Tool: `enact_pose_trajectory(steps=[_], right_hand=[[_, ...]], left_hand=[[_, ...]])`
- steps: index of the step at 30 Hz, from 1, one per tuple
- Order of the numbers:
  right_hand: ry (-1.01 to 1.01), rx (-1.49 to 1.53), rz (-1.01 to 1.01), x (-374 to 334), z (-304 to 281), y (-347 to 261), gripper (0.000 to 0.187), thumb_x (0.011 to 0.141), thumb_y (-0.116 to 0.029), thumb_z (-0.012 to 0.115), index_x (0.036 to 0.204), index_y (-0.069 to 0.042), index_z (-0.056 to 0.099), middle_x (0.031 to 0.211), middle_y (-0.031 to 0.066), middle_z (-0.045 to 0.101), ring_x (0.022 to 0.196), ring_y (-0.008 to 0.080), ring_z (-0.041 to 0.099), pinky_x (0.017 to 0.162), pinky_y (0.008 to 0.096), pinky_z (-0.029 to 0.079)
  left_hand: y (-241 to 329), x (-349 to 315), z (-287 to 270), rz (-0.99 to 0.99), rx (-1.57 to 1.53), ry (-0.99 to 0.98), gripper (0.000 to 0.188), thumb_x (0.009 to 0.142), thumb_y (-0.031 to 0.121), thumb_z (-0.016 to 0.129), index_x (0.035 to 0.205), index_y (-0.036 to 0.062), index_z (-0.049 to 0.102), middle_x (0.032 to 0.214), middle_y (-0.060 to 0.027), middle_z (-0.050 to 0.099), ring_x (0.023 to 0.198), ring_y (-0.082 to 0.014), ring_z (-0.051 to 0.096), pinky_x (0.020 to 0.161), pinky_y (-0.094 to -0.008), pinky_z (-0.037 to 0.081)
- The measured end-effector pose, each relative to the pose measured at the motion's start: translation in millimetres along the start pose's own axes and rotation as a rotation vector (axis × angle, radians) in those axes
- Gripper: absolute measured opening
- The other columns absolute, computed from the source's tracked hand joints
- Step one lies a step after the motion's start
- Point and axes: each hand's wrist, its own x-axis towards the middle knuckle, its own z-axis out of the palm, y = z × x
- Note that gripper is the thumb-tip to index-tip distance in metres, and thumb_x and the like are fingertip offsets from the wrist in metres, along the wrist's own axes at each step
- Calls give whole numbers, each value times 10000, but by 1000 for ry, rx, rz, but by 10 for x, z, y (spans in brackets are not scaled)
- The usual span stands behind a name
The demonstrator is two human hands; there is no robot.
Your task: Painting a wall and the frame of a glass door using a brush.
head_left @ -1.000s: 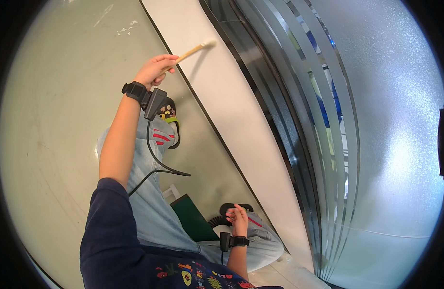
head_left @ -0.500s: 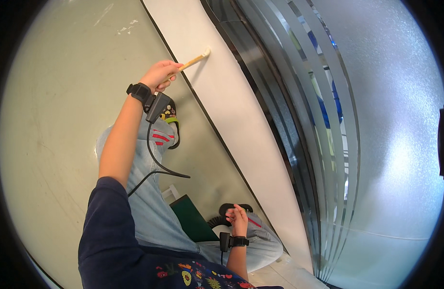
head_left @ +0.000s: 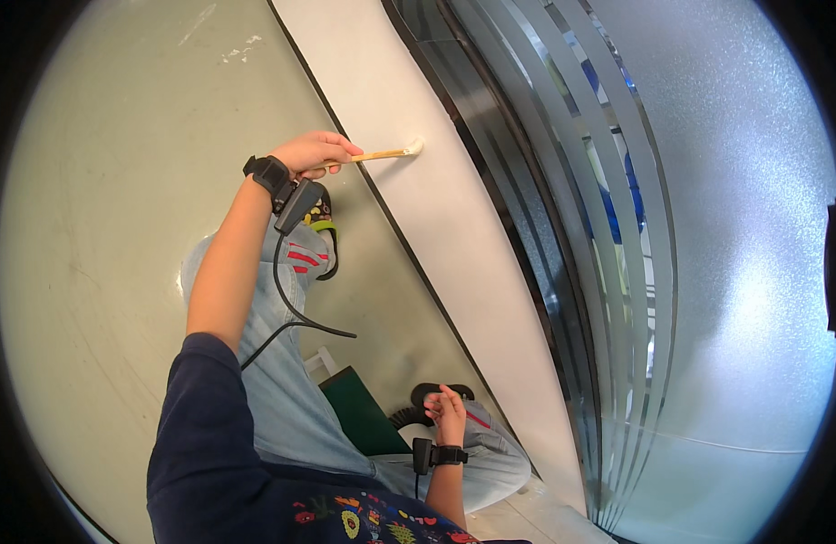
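My left hand (head_left: 320,154) is closed around the light wooden handle of a paintbrush (head_left: 382,156), reaching out over a long white skirting panel (head_left: 500,290). The brush's pale bristle end meets the panel's surface, or nearly so, and a faint shadow lies just below it. Lower down, my right hand (head_left: 447,412) hangs loosely by my bent knee. Its fingers are slightly curled and apart, with nothing visible in them. Both wrists wear black straps with small black boxes, and a cable runs from the left one.
Beyond the panel, a dark metal frame (head_left: 518,227) borders frosted glass (head_left: 744,227) with clear stripes. Pale greenish floor (head_left: 119,254) spreads to the left. A dark green flat-sided object (head_left: 364,412) is between my legs, and my shoe (head_left: 323,222) rests near the panel's dark edge.
My left hand has shifted right and slightly down. The brush tip has moved down along the white panel, and the brush now lies more level. My right hand stays in place.
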Motion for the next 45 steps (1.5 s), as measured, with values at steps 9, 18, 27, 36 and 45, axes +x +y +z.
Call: enact_pose_trajectory(steps=[9,18,27,36,45], right_hand=[[-7,1,4,-26,34,-28,242,868,-175,470,1082,-67,499,840,59,601,689,130,582,578,233,466],[-2,6,11,-29,13,-48,243,865,-158,462,1085,-59,494,838,57,598,682,129,579,573,233,466],[27,6,-19,-36,16,-38,245,869,-158,458,1088,-52,490,835,64,597,676,133,577,569,240,466],[9,12,7,10,40,79,273,864,-172,475,1109,-51,487,843,71,600,692,143,585,575,241,469],[39,55,-15,-24,37,44,260,863,-171,480,1090,-46,502,839,58,591,676,121,567,571,226,457]], left_hand=[[-49,65,-104,37,-47,138,247,771,116,533,1010,57,559,614,15,463,329,-16,247,294,-176,186],[-83,117,-137,65,-85,323,234,790,125,522,1016,66,543,631,23,461,329,-17,259,292,-187,179],[-248,167,-46,90,-320,443,168,809,173,483,954,98,519,575,12,440,312,-42,255,271,-195,151],[-139,46,132,-31,-13,-30,162,778,134,517,917,53,540,588,-4,466,316,-31,253,284,-192,189],[-294,158,-167,8,-117,155,274,802,156,507,1055,51,497,626,13,470,328,-23,252,289,-166,184]])
